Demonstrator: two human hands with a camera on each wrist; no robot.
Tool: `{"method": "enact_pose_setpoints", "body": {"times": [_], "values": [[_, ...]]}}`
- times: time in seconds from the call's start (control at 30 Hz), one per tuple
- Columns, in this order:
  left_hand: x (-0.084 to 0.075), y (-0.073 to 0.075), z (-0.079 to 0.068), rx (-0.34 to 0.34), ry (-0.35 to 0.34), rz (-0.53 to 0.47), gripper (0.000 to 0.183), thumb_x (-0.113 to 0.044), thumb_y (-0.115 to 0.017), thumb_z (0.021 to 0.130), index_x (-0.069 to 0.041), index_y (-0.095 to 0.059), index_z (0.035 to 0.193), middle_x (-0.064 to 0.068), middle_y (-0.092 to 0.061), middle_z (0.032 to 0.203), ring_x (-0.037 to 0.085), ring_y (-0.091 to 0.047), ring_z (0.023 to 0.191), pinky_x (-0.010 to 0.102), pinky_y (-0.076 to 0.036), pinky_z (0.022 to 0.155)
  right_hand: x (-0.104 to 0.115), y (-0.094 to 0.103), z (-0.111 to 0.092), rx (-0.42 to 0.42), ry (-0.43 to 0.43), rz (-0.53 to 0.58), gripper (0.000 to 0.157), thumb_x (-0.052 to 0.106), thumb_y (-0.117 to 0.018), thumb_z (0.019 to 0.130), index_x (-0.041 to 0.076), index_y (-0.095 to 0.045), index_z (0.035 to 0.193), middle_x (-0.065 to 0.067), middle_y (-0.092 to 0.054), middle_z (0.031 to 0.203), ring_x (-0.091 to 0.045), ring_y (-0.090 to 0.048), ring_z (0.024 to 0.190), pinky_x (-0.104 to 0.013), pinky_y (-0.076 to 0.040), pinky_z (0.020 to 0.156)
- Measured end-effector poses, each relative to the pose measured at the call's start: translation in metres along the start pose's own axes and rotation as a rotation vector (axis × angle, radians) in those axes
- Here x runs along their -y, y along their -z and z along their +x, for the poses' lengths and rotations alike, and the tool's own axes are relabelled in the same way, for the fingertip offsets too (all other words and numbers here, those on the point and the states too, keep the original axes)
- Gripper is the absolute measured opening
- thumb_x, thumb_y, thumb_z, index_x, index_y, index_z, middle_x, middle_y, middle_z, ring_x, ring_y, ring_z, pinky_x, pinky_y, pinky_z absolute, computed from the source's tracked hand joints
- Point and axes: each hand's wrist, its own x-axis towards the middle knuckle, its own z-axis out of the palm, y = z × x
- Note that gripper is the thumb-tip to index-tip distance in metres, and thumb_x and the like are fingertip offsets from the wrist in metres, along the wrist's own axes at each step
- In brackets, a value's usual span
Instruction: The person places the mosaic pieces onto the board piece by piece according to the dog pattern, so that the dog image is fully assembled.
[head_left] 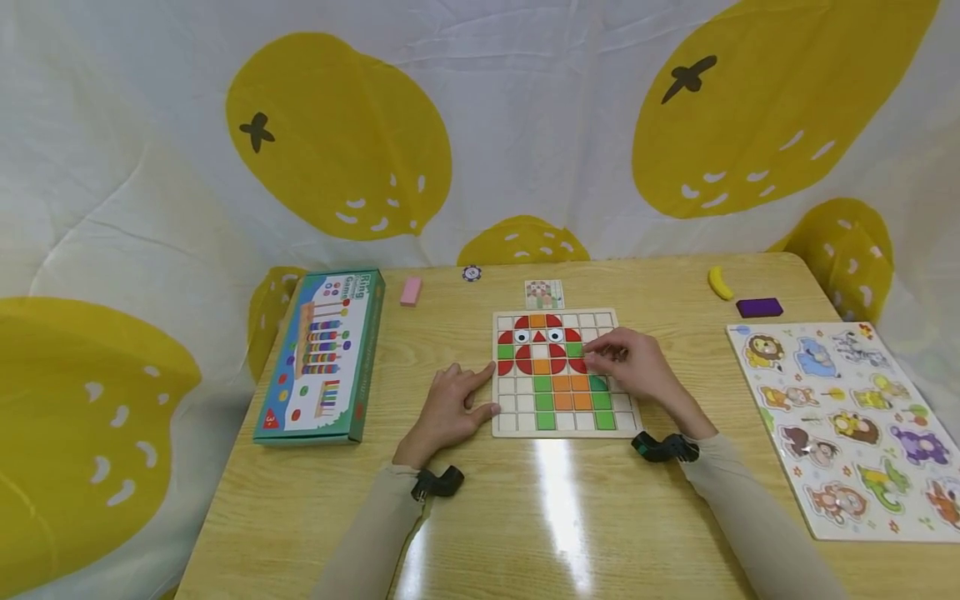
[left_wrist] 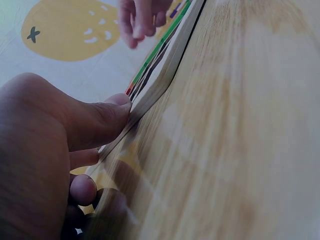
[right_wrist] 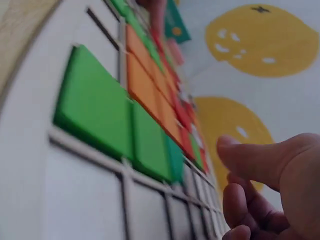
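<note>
A square wooden grid board [head_left: 507, 403] lies on the table, with red, green and orange tiles forming a figure with two eyes. My left hand [head_left: 447, 410] rests beside it, thumb and index finger spread and touching its left edge. In the left wrist view the thumb [left_wrist: 107, 117] presses against the board's side. Over the right part of the board is my right hand [head_left: 637, 362], fingers bent, tips by a red tile [head_left: 577, 365]. No piece shows between its thumb [right_wrist: 240, 152] and fingers in the right wrist view. Green tiles [right_wrist: 92, 102] fill nearby cells.
Behind the board lies a small pattern card [head_left: 543, 294]. A ring game box [head_left: 322, 358] stands left, near a pink block [head_left: 411, 292] and a poker chip [head_left: 471, 273]. To the right are an animal puzzle board [head_left: 843, 417], a purple block [head_left: 759, 308] and a toy banana [head_left: 720, 283].
</note>
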Motion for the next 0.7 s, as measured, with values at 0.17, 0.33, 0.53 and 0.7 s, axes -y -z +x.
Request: {"method": "enact_pose_setpoints", "body": {"times": [0.17, 0.33, 0.53, 0.7], "values": [[-0.001, -0.001, -0.001, 0.010, 0.006, 0.003, 0.069, -0.049, -0.069, 0.087, -0.023, -0.049, 0.147, -0.008, -0.041, 0.066, 0.012, -0.033, 0.073, 0.033, -0.026, 0.077, -0.018, 0.036, -0.024, -0.080, -0.047, -0.081, 0.024, 0.025, -0.075, 0.089, 0.010, -0.075, 0.107, -0.005, -0.068, 0.091, -0.018, -0.059, 0.077, -0.025, -0.045, 0.065], [0.000, 0.000, -0.004, -0.007, 0.011, 0.005, 0.069, -0.048, -0.071, 0.087, -0.023, -0.049, 0.147, -0.008, -0.040, 0.065, 0.012, -0.033, 0.072, 0.034, -0.026, 0.077, -0.033, 0.048, -0.047, 0.037, -0.092, -0.159, 0.034, 0.032, -0.079, 0.084, 0.009, -0.074, 0.108, -0.003, -0.069, 0.090, -0.016, -0.059, 0.077, -0.025, -0.045, 0.067], [0.001, 0.000, -0.003, -0.011, 0.015, -0.008, 0.068, -0.049, -0.070, 0.087, -0.023, -0.050, 0.147, -0.008, -0.040, 0.066, 0.013, -0.032, 0.071, 0.034, -0.026, 0.075, -0.034, 0.038, -0.055, 0.039, -0.086, -0.162, 0.026, 0.036, -0.079, 0.083, 0.015, -0.073, 0.097, 0.002, -0.067, 0.087, -0.014, -0.058, 0.077, -0.028, -0.047, 0.070], [-0.001, -0.001, -0.001, -0.012, 0.001, -0.017, 0.068, -0.049, -0.071, 0.086, -0.022, -0.051, 0.146, -0.008, -0.040, 0.065, 0.013, -0.032, 0.070, 0.033, -0.025, 0.075, -0.034, 0.035, -0.054, 0.052, -0.058, -0.165, 0.008, 0.019, -0.075, 0.089, 0.013, -0.072, 0.094, 0.001, -0.066, 0.085, -0.013, -0.059, 0.075, -0.028, -0.048, 0.068]]}}
